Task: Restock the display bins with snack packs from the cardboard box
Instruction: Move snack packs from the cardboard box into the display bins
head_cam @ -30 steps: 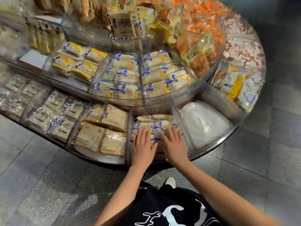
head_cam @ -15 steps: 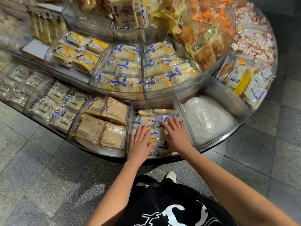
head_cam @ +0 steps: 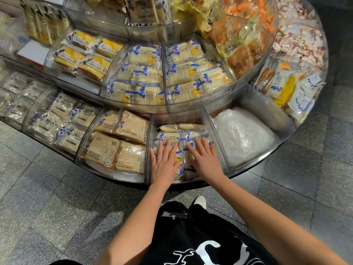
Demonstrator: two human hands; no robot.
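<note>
A round tiered display of clear bins stands before me. In the lower middle bin (head_cam: 215, 131) lie several blue-and-white HORSH snack packs (head_cam: 169, 137). My left hand (head_cam: 165, 165) lies flat on the packs at the bin's left side, fingers straight and spread. My right hand (head_cam: 205, 159) presses flat on the packs beside it, fingers straight. Neither hand grips a pack. No cardboard box is in view.
The bin to the right holds a crumpled clear plastic bag (head_cam: 242, 134). The bin to the left holds tan bread packs (head_cam: 116, 144). The upper tier has two bins of HORSH packs (head_cam: 168, 73). Grey tiled floor (head_cam: 57, 217) lies around the display.
Both hands have stayed flat on the packs in the lower middle bin, sliding slightly farther in. The camera has moved a little closer and lower.
</note>
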